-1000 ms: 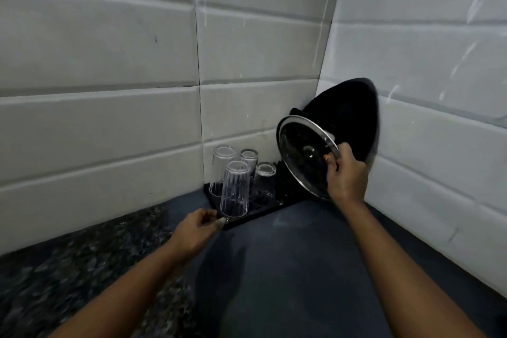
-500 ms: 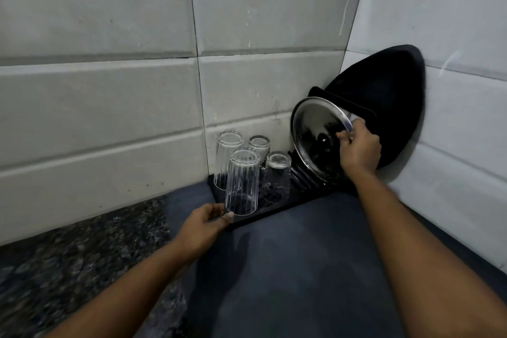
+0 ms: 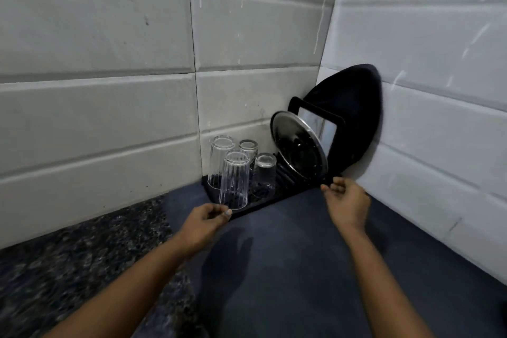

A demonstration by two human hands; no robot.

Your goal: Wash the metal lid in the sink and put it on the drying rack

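The metal lid (image 3: 299,149) is stood on edge, tilted back, at the right end of the drying rack (image 3: 274,200), in the countertop's tiled corner; four upturned glasses (image 3: 234,180) are set at the rack's left end; the right hand (image 3: 347,202) is held loosely curled and empty near the rack's right corner; the left hand (image 3: 204,223), fingers half curled, is seen at the rack's front edge, and whether it is gripped cannot be told.

Metal lid (image 3: 299,147) stands tilted at the right end of the black drying rack (image 3: 274,202), leaning on a square black tray (image 3: 333,132) and a round black pan (image 3: 354,107) in the wall corner. Four upturned glasses (image 3: 234,180) fill the rack's left end. Right hand (image 3: 347,202) empty, fingers loosely curled, just beside the rack's right end; left hand (image 3: 204,221) at its front left corner, clear of the lid.
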